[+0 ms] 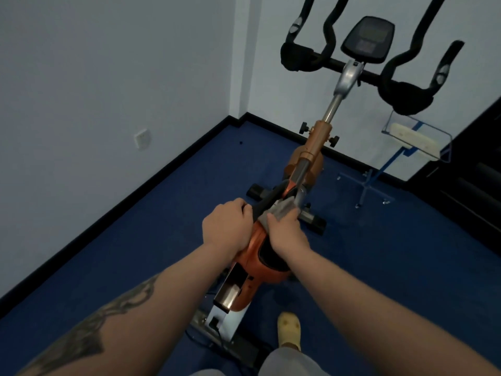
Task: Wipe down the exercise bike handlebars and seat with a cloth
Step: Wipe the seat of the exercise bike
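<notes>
While your right hand [286,231] presses the grey cloth [278,211] onto the front of the seat [264,206], its fingers curl over the fabric and hold it there, so the cloth lies just beyond your knuckles, against the silver seat post [301,194]. Your left hand [226,226] grips the seat's left edge, fingers wrapped round the dark padding. Both hands sit side by side above the orange bike frame [260,256]. Farther ahead, well apart from your hands, the black handlebars [401,88] and the console [367,39] stand near the white wall [108,77]. Blue floor [162,226] lies below.
</notes>
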{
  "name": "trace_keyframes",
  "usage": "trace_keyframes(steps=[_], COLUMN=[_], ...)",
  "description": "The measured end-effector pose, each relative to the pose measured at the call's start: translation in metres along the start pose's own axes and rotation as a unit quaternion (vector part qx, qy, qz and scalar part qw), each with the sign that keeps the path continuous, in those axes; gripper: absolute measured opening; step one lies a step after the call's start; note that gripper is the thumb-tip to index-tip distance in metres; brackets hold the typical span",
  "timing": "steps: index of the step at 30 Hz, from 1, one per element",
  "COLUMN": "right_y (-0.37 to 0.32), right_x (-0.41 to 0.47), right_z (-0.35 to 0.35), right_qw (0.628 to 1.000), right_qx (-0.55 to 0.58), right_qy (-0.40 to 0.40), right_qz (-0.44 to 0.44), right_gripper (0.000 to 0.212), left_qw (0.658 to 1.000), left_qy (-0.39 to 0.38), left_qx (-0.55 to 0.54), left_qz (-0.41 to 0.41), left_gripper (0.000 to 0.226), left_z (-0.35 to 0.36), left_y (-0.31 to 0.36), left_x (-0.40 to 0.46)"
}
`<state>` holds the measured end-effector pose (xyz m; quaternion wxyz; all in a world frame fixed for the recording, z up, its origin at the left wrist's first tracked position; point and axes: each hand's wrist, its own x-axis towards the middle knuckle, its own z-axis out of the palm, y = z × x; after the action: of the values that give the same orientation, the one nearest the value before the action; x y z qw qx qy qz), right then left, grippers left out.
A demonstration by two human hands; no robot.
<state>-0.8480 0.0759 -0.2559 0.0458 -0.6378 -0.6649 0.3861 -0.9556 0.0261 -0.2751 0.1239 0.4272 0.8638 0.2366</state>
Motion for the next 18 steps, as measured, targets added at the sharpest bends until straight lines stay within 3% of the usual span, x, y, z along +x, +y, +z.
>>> trace_keyframes(steps=[3, 8, 14, 18], right_y=[0.001, 0.037, 0.005, 0.025], right_x=[0.002, -0.061, -0.018, -0.046], right_z=[-0.005, 0.013, 0.001, 0.012], right_qw=[0.999, 0.985, 0.996, 0.989], right_qx=[0.027, -0.084, -0.052, -0.078], right_qy=[-0.021, 0.006, 0.042, 0.027], right_qz=[0.009, -0.153, -0.067, -0.126], right_gripper=[0.07, 0.079, 0.074, 0.075], left_qw=[1.0, 1.0, 1.0, 1.0], left_qy=[-0.002, -0.004, 0.004, -0.003], left_qx=[0.003, 0.01, 0.008, -0.004], left_qz=[0.001, 0.003, 0.009, 0.007], left_gripper=[0.035, 0.034, 0.034, 0.033], left_z=[0.0, 0.0, 0.001, 0.001], left_y=[-0.001, -0.002, -0.001, -0.003], left_x=[-0.001, 0.002, 0.0, 0.0])
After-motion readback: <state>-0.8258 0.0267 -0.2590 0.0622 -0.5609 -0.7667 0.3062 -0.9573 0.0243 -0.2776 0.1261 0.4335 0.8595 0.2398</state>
